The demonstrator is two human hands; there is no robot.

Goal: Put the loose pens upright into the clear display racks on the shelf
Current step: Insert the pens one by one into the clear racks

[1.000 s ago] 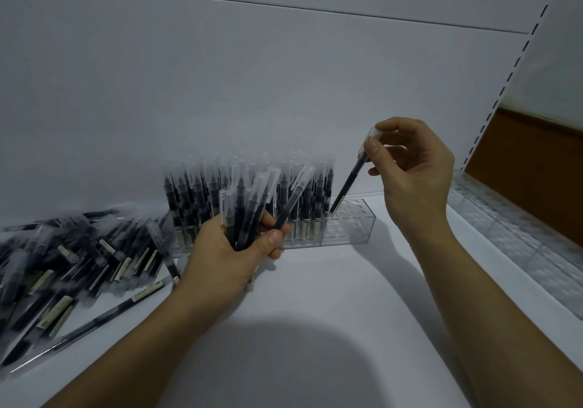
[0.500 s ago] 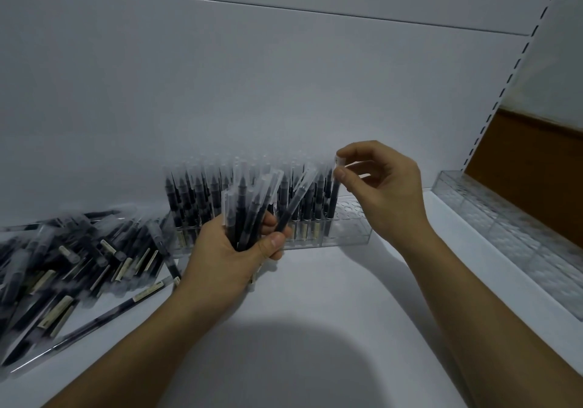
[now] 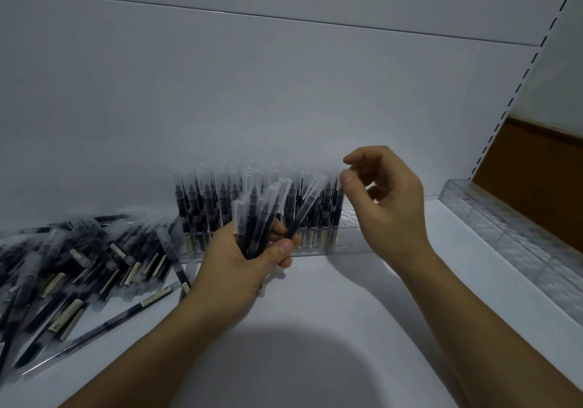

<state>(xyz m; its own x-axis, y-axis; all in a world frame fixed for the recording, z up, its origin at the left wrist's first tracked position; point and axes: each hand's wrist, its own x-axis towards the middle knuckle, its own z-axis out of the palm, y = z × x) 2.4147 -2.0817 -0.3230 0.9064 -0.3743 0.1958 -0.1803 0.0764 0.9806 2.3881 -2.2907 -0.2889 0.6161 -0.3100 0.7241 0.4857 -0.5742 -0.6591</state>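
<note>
Withdraws right hand (image 3: 391, 199) empty, fingers loosely curled, from clear rack (image 3: 348, 234); leaves last pen (image 3: 338, 209) apparently seated upright. Grips pen bundle (image 3: 258, 218) in left hand (image 3: 233, 265). Next: draw another.

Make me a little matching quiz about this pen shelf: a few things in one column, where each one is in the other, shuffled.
Things
1. bundle of pens
2. pile of loose pens
3. part-filled rack
4. empty rack

Places
A. along the right edge of the shelf
B. gripped in the left hand
C. against the back wall, pens standing upright in it
D. lying flat at the left

Pairs: 1-B, 2-D, 3-C, 4-A
</note>
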